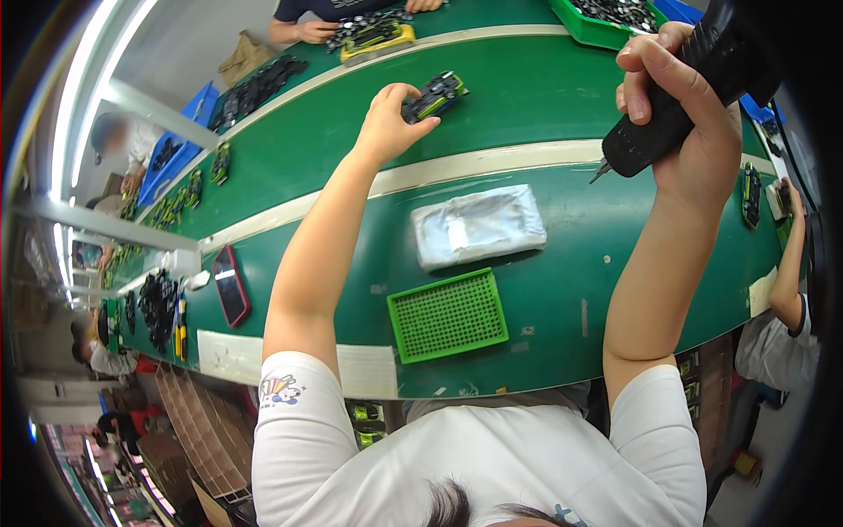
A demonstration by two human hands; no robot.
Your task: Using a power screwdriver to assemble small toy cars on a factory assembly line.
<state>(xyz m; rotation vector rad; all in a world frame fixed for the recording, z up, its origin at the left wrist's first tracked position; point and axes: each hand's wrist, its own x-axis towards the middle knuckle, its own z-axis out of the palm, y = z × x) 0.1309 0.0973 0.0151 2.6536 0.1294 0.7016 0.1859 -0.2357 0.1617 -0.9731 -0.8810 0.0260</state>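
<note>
With my left hand (392, 121) I grip a small black and lime-green toy car (434, 97) over the green belt beyond the pale rail. Its underside seems to face up. My right hand (680, 110) is wrapped round a black electric screwdriver (660, 132), raised at the right, its thin bit pointing down and left, well apart from the car. Between my forearms lies a block wrapped in whitish plastic (479, 227) on the bench. Nearer to me sits a green perforated basket (448, 314), and no contents show in it.
A red-rimmed phone (231, 286) and black parts (159, 303) lie at the left. Across the belt, another person's hands (316, 32) are by a yellow fixture (378, 46). A green bin of small parts (610, 18) stands at the far right. Another toy car (751, 195) rests by the right edge.
</note>
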